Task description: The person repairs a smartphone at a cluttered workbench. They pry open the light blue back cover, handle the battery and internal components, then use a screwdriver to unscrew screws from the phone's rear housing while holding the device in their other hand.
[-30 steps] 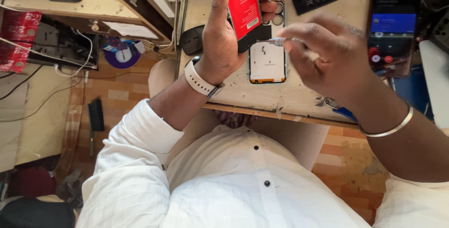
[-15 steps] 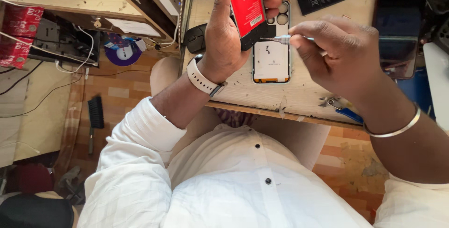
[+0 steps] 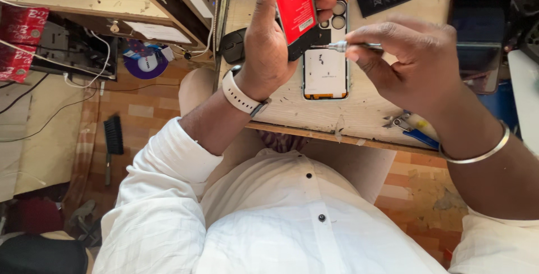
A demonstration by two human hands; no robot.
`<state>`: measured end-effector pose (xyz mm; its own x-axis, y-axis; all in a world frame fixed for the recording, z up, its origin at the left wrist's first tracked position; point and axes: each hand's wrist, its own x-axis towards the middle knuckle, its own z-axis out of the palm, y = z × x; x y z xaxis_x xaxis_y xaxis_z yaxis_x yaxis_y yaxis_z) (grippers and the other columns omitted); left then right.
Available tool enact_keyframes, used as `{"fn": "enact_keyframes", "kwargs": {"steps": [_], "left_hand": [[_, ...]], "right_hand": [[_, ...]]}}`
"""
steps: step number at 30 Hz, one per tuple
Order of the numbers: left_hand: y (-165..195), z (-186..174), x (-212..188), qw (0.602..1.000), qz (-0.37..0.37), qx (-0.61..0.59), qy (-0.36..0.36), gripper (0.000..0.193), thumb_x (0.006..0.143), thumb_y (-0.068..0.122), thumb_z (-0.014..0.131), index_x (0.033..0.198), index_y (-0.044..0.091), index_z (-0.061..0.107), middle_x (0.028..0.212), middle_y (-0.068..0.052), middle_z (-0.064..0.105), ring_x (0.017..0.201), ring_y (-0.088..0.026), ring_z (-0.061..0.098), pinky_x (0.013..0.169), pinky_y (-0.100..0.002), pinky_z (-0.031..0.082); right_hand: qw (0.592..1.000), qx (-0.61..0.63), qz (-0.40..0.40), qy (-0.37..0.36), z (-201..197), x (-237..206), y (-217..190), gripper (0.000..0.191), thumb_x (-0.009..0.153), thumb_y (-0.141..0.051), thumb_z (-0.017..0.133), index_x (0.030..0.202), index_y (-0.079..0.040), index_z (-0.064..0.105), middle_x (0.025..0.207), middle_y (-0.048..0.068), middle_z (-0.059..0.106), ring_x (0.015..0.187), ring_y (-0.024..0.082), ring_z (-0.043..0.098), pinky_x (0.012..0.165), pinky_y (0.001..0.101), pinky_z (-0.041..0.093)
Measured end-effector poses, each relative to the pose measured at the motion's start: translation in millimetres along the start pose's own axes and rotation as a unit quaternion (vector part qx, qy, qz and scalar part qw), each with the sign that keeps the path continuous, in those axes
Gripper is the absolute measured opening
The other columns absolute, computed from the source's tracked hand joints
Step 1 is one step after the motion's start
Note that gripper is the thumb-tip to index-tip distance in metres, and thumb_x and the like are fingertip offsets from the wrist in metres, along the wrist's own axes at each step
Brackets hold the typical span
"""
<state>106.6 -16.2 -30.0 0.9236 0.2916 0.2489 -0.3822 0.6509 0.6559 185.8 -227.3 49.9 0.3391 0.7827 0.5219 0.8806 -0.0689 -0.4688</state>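
Head view, phone: I am seeing the opened phone point(image 3: 297, 13) being held upright above the workbench point(image 3: 365, 111), its red battery face turned toward me, dark frame showing along the lower edge; I am judging it light, stiff and thin, and fragile where the inner parts lie bare; the side edges are looking like the safe place to take hold, not the red face.
Head view, left hand: the left hand point(image 3: 269, 49) is wrapping around the phone, thumb running up one side and fingers curling round the far side; the grip is closed firmly on it; a pale watch point(image 3: 238, 94) is sitting on that wrist.
Head view, right hand: the right hand point(image 3: 415, 55) is pinching a slim screwdriver point(image 3: 351, 45) between thumb and fingertips, fingers drawn together on its shaft; its tip is pointing at the phone's lower edge; I cannot tell whether it is touching.
Head view, screwdriver handling: I am judging it light, rigid, smooth and apt to roll or slip; a fingertip pinch is suiting it.
Head view, bench: a back cover point(image 3: 325, 63) with camera holes is lying flat just behind the phone; a dark phone point(image 3: 477, 38) is resting to the right; pliers point(image 3: 412, 128) are lying near the front edge.
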Motion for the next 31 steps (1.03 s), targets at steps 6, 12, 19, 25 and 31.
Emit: {"fn": "enact_keyframes", "kwargs": {"steps": [6, 12, 19, 25, 31], "left_hand": [[15, 0, -1, 0.999, -0.024, 0.027, -0.004, 0.066, 0.112, 0.059, 0.040, 0.130, -0.002, 0.057, 0.122, -0.015, 0.068, 0.113, -0.026, 0.069, 0.100, -0.042, 0.058], [21, 8, 0, 0.989, -0.146, 0.002, -0.029, 0.065, 0.109, 0.062, 0.043, 0.135, 0.005, 0.056, 0.121, -0.015, 0.068, 0.112, -0.028, 0.070, 0.095, -0.044, 0.060], [15, 8, -2, 0.986, -0.158, 0.053, -0.020, 0.070, 0.105, 0.062, 0.045, 0.141, 0.003, 0.055, 0.124, -0.015, 0.068, 0.114, -0.027, 0.069, 0.101, -0.045, 0.060], [16, 5, -4, 0.995, -0.094, 0.015, -0.044, 0.066, 0.111, 0.059, 0.040, 0.138, 0.000, 0.052, 0.124, -0.015, 0.067, 0.115, -0.025, 0.067, 0.101, -0.041, 0.057], [30, 24, 2, 0.996, -0.080, 0.019, -0.042, 0.065, 0.113, 0.059, 0.038, 0.139, 0.000, 0.051, 0.125, -0.016, 0.067, 0.116, -0.026, 0.067, 0.101, -0.041, 0.058]], "right_hand": [[0.998, 0.037, -0.053, 0.001, -12, -3, 13, 0.018, 0.088, 0.012, 0.075, 0.097, -0.003, 0.072, 0.104, 0.013, 0.072, 0.091, 0.018, 0.072, 0.077, 0.0259, 0.059], [0.997, -0.002, -0.074, 0.003, -12, 0, 12, 0.019, 0.084, 0.012, 0.077, 0.096, -0.002, 0.071, 0.105, 0.012, 0.072, 0.089, 0.019, 0.071, 0.074, 0.0267, 0.058], [0.994, 0.017, -0.108, 0.031, -18, 1, 10, 0.017, 0.089, 0.012, 0.079, 0.099, 0.002, 0.069, 0.103, 0.016, 0.070, 0.087, 0.021, 0.071, 0.076, 0.0280, 0.057], [0.991, 0.058, -0.107, 0.052, -3, -3, 0, 0.023, 0.098, 0.005, 0.082, 0.113, 0.002, 0.066, 0.108, 0.016, 0.070, 0.094, 0.023, 0.073, 0.082, 0.0280, 0.060], [0.995, 0.023, -0.087, 0.046, 1, 12, 6, 0.023, 0.094, 0.003, 0.085, 0.110, 0.001, 0.068, 0.107, 0.016, 0.069, 0.095, 0.026, 0.072, 0.082, 0.0331, 0.059]]}}
